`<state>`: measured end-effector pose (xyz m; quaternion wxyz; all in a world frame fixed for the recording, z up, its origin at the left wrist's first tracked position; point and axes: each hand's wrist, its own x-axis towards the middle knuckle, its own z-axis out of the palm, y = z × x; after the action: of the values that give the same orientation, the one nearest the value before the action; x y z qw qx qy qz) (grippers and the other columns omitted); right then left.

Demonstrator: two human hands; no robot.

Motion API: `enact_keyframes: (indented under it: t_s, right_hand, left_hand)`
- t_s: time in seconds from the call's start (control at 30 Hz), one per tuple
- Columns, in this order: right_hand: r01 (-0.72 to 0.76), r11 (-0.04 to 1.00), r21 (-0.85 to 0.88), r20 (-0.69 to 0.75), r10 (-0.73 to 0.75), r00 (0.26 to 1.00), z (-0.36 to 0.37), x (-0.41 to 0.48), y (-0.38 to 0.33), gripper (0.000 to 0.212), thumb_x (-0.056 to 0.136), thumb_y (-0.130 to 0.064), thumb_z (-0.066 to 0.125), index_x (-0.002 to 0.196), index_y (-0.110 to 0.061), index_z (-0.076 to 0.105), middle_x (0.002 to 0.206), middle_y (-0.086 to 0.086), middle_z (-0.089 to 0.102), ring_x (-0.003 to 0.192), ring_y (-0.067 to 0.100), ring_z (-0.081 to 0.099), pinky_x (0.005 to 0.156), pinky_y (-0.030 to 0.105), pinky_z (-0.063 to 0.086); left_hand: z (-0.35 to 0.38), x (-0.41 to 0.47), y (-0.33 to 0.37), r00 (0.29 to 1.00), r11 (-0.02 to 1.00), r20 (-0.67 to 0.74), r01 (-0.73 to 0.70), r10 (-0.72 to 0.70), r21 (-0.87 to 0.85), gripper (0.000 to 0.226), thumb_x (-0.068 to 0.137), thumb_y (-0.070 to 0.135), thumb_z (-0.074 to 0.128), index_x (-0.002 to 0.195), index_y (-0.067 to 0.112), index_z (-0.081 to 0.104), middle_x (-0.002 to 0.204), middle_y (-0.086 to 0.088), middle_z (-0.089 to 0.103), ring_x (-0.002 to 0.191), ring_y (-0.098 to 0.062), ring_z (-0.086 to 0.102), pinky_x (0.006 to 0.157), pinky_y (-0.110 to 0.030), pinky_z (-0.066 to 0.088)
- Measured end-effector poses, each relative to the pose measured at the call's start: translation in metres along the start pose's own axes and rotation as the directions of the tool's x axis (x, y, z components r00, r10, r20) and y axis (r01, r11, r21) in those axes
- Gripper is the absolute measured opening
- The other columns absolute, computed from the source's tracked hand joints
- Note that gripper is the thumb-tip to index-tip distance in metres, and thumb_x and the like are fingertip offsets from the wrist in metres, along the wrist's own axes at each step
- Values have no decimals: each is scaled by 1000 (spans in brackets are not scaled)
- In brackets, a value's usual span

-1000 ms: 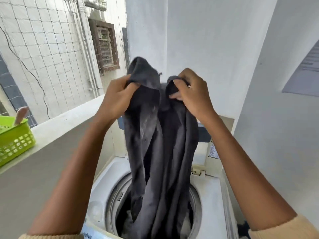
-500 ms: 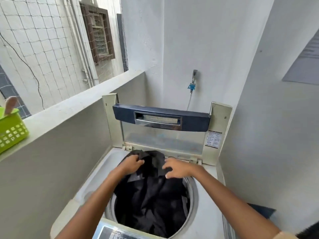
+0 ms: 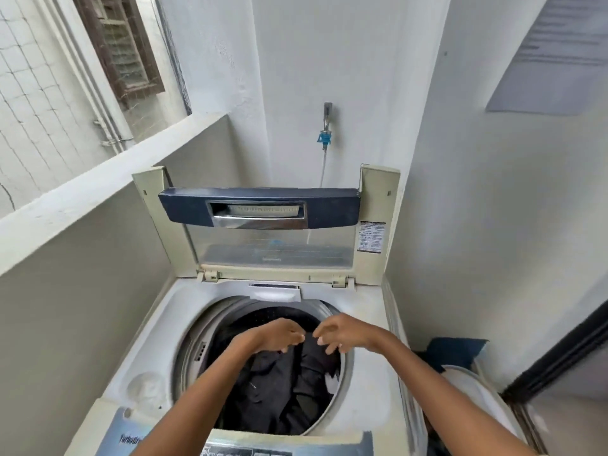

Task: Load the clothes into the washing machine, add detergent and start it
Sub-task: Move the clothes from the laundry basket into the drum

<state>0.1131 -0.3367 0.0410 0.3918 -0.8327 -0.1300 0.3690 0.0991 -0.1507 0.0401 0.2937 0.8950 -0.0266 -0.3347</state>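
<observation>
A cream top-loading washing machine [image 3: 368, 366] stands below me with its lid [image 3: 263, 209] raised upright at the back. Dark clothes [image 3: 279, 390] lie heaped inside the drum. My left hand [image 3: 276, 335] and my right hand [image 3: 339, 334] hover just above the drum's mouth, close together, fingers loosely curled and apart, holding nothing. The control panel [image 3: 210, 444] runs along the machine's front edge, partly hidden by my forearms. No detergent is in view.
A concrete parapet wall [image 3: 98, 185] borders the machine on the left. White walls close in behind and to the right. A tap with a blue fitting [image 3: 325, 130] hangs above the lid. A white tub [image 3: 473, 393] and a blue item [image 3: 454, 352] sit at the right.
I lowered the dark garment from chest height into the drum and let it go. Both hands now sit empty over the opening. The view has tilted down and the green basket has left it.
</observation>
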Motion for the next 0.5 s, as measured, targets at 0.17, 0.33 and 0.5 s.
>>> enact_keyframes:
  t_s: [0.17, 0.33, 0.5]
  right_hand:
    - [92, 951, 294, -201, -33, 979, -29, -33, 29, 8, 91, -16, 53, 95, -16, 60, 90, -1, 65, 76, 13, 67, 71, 25, 46]
    - [154, 853, 499, -410, 76, 909, -65, -77, 89, 12, 92, -10, 51, 95, -15, 61, 83, -1, 69, 72, 10, 67, 70, 23, 49]
    - [177, 750, 637, -529, 260, 808, -97, -113, 181, 15, 90, -5, 55, 86, -16, 64, 74, 3, 70, 63, 12, 69, 65, 25, 51]
  left_hand:
    - [13, 32, 79, 983, 981, 11, -183, 183, 69, 29, 96, 12, 45, 119, 0, 58, 95, -4, 57, 92, -18, 54, 70, -15, 43]
    - [51, 67, 155, 951, 950, 10, -307, 308, -46, 24, 90, 12, 49, 104, -3, 62, 89, -10, 61, 81, -21, 58, 74, -27, 47]
    - [121, 113, 233, 926, 932, 110, -360, 361, -34, 28, 87, 21, 54, 99, -3, 61, 87, -15, 60, 83, -23, 57, 72, -27, 40]
